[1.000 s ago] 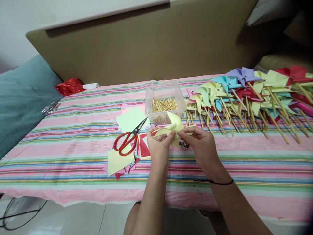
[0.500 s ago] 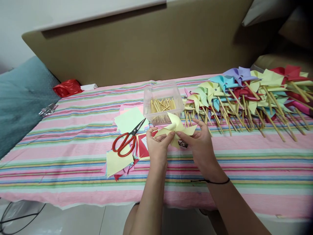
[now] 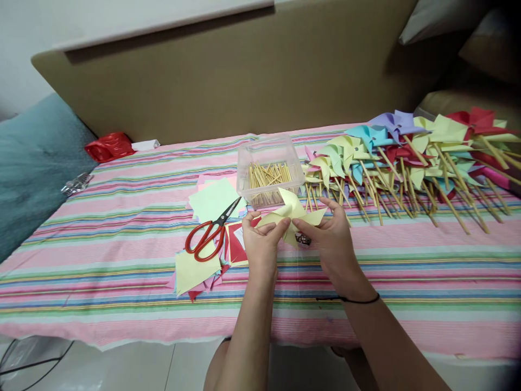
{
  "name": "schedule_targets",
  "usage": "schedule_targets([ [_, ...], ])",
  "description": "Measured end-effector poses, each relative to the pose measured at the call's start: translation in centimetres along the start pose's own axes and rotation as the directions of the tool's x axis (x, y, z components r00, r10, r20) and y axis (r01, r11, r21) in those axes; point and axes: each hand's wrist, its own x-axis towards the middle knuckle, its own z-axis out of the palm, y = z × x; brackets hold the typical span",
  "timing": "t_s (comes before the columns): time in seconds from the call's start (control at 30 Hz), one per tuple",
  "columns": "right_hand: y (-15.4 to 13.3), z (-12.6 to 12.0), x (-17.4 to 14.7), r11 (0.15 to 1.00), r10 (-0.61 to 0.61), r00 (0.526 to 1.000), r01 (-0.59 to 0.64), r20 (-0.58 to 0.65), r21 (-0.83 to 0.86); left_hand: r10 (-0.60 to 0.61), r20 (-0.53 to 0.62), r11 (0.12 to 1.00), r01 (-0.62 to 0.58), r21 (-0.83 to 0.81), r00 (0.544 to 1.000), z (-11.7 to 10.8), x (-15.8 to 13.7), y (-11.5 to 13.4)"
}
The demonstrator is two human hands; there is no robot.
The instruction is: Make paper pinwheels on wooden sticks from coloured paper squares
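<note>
Between my hands is a pale yellow paper pinwheel (image 3: 292, 205), its blades folded in, with no stick visible on it. My left hand (image 3: 262, 241) pinches it near the centre from the left, thumb on the paper. My right hand (image 3: 331, 233) grips it from the right, thumb tip close to my left thumb. Just behind the pinwheel stands a clear plastic box (image 3: 299, 176) of short wooden sticks (image 3: 268, 176). Red-handled scissors (image 3: 214, 231) lie left of my left hand, across stacks of coloured paper (image 3: 197, 271).
Finished pinwheels on sticks (image 3: 394, 146) are heaped at the right. A light green paper sheet (image 3: 215, 200) tops another stack. A red plastic bag (image 3: 109, 147) and a silvery crumpled wrapper (image 3: 76, 183) lie far left on the striped cloth (image 3: 134, 233).
The view has shifted very slightly, so the surroundings sit a little further left. My hands keep the same hold on the pinwheel.
</note>
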Motion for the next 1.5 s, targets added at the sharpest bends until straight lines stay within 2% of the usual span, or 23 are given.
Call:
schedule_targets([
  [0.43,0.0,-0.2,0.1,1.0,0.0,1.0,0.0,0.012,0.003,0.041,-0.013,0.998,-0.04,0.043,0.999,-0.2,0.3,-0.4],
  [0.63,0.2,0.1,-0.1,0.999,0.028,0.999,-0.029,0.015,0.043,0.055,-0.019,0.998,-0.054,0.013,0.998,0.0,0.0,-0.3],
  [0.87,0.3,0.2,-0.1,0.997,0.032,0.999,-0.032,-0.001,0.064,0.017,0.001,1.0,-0.017,-0.01,1.0,0.0,-0.1,-0.5],
  [0.97,0.0,-0.3,0.2,0.999,0.034,0.999,-0.034,0.004,0.032,-0.034,0.063,0.999,0.033,0.015,0.997,-0.3,-0.1,0.0],
  [1.03,-0.3,-0.9,0.6,0.999,0.042,0.999,-0.042,0.028,0.005,-0.075,0.156,0.997,0.07,0.038,0.985,-0.6,0.0,0.4],
  [1.17,-1.1,-2.2,1.2,0.981,0.141,0.979,-0.117,0.15,-0.155,-0.186,0.37,0.981,0.154,0.114,0.91,-1.7,0.4,1.2],
  [1.23,-1.5,-2.6,1.3,0.963,0.191,0.964,-0.147,0.184,-0.227,-0.208,0.428,0.977,0.161,0.143,0.879,-2.1,0.6,1.4],
  [1.5,-1.5,-2.9,1.1,0.938,0.231,0.947,-0.156,0.221,-0.31,-0.142,0.399,0.988,0.106,0.112,0.906,-1.8,0.6,1.1],
])
